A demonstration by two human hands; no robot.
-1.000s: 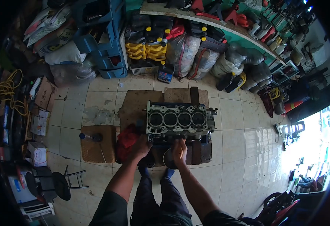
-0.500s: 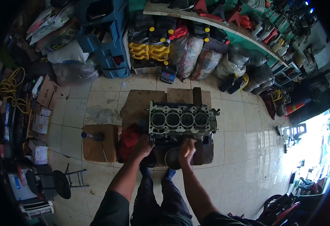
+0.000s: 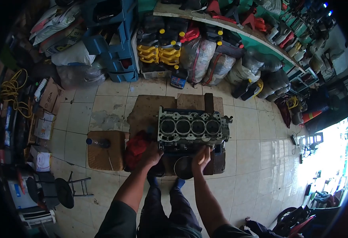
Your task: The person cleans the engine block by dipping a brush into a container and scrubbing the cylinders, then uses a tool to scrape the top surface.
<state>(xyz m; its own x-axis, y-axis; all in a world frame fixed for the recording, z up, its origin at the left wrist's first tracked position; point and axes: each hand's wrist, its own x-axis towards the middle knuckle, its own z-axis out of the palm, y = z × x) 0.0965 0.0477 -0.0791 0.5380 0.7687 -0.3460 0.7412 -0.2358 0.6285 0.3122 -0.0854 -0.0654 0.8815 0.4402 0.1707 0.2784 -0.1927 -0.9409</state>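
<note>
**A:** Nearest the camera, what do the two hands show?

**B:** Both arms reach forward from dark green sleeves. The left hand (image 3: 153, 155) rests against the near left corner of the engine block (image 3: 190, 129), fingers curled down over its edge, just beside a red rag (image 3: 136, 147). The right hand (image 3: 202, 155) lies on the near side of the block toward its right half, fingers loosely bent and pressed to the metal. How far either hand is spread cannot be told exactly; neither lifts a loose object, and both touch only the block.

**A:** How does the block lie?

**B:** It sits on the tiled floor (image 3: 241, 158), on dark wooden blocks (image 3: 217, 160) and a brown board (image 3: 146, 109), directly ahead of the person's feet. Its long axis runs left to right across the view. The flat deck faces upward, with four round cylinder bores in one row. A round dark pan (image 3: 183, 168) shows below its near edge, between the hands.

**A:** And to the left?

**B:** A square of cardboard (image 3: 102, 154) lies left of the rag, with a plastic bottle (image 3: 96, 142) lying on its side at the upper edge. A black stool (image 3: 64, 193) stands near the lower left.

**A:** Farther back?

**B:** Along the far wall stand yellow and black jugs (image 3: 159, 50), bulging plastic sacks (image 3: 199, 53) and blue crates (image 3: 112, 47); a yellow hose (image 3: 9, 91) lies coiled at far left.
</note>
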